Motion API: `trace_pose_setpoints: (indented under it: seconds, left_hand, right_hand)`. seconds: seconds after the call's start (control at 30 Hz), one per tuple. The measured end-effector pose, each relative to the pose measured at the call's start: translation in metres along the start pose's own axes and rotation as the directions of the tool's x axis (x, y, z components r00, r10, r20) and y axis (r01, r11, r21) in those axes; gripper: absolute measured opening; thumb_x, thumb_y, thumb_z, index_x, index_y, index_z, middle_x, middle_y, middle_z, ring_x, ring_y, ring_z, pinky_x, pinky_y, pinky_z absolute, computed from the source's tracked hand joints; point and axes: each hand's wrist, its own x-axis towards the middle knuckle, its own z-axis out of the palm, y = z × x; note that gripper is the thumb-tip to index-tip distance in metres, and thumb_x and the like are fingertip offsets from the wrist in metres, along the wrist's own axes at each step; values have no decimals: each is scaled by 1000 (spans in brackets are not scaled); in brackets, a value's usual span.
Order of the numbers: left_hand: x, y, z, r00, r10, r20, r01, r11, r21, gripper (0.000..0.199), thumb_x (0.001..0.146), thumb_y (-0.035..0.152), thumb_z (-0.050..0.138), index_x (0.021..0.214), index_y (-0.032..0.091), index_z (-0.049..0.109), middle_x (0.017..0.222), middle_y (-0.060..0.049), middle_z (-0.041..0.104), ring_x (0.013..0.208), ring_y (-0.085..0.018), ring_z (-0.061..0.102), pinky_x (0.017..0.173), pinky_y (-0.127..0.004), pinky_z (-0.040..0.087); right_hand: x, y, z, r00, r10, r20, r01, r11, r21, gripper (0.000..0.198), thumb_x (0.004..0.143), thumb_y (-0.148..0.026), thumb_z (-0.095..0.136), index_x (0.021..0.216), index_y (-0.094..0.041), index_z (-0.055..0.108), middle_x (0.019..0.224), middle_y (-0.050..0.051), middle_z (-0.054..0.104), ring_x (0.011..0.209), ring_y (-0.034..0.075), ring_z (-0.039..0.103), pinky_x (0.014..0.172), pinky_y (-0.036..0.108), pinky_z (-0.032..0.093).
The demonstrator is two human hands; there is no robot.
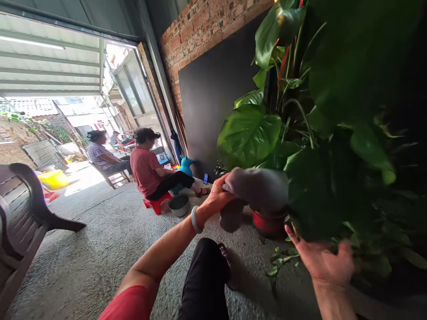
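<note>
My left hand (pixel 216 195) grasps a grey cloth (pixel 258 189), fingers clenched on its edge, held against the big leaves (pixel 248 133) above the red pot (pixel 268 222). My right hand (pixel 322 260) is released, fingers spread beneath the foliage.

The left hand (pixel 216 198) grips a grey cloth (pixel 258 189) near broad dark green leaves (pixel 248 133). A red pot (pixel 268 222) sits below. Far left: red stool (pixel 156 204), teal watering can (pixel 186 166), speckled grey floor (pixel 100 249).
</note>
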Motion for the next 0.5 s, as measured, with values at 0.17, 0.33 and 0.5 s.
trace_pose_setpoints:
  seconds: [0.17, 0.33, 0.5]
  left_hand:
    - [33, -10, -14, 973, 25, -229, -46, 995, -89, 48, 56, 39, 101, 92, 20, 75, 80, 3, 71, 74, -15, 63, 72, -27, 55]
    - [48, 9, -27, 972, 170, -161, -175, 985, -13, 49, 58, 40, 100, 95, 20, 75, 83, 3, 71, 77, -15, 64, 76, -26, 56]
    - [62, 10, -24, 939, 283, -195, -290, 957, -9, 48, 60, 37, 99, 101, 21, 77, 92, 1, 77, 86, -19, 66, 85, -29, 58]
  right_hand:
    - [54, 69, -15, 976, 218, -21, -219, 967, -133, 53, 82, -68, 65, 120, -33, 74, 145, 13, 70, 138, 33, 65, 114, 66, 53]
    - [109, 119, 34, 958, 277, -76, -287, 917, -276, 33, 90, -59, 71, 101, -28, 73, 115, 6, 77, 114, 23, 72, 117, 52, 50]
    - [139, 151, 77, 966, 256, -32, -254, 926, -281, 15, 92, -33, 74, 105, -27, 76, 107, 2, 80, 97, 21, 74, 97, 45, 61]
